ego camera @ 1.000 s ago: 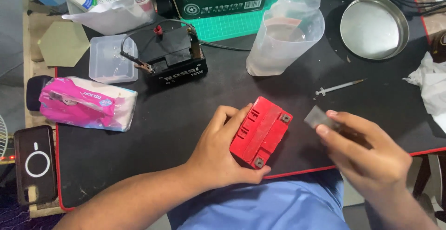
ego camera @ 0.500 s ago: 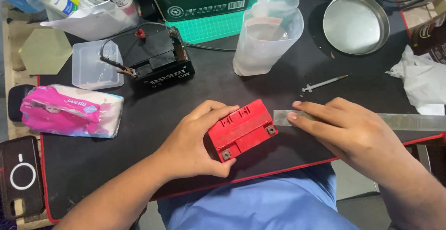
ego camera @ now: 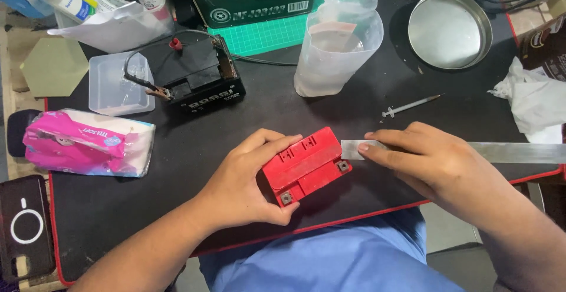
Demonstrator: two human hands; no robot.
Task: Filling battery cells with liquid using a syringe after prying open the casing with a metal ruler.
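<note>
Since half a second ago, little has shifted: the left hand [ego camera: 247,180] still clasps the red battery [ego camera: 306,165] on the black mat [ego camera: 177,150] (fingers curled over its top), while the right hand [ego camera: 436,162] presses the steel ruler [ego camera: 513,152] flat, its end touching the battery.

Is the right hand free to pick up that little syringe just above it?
Probably not straight away. The syringe lies bare on the black mat just beyond the right hand with nothing between them, but that hand is pressing a metal ruler against the red battery, so it would have to let go first.
</note>
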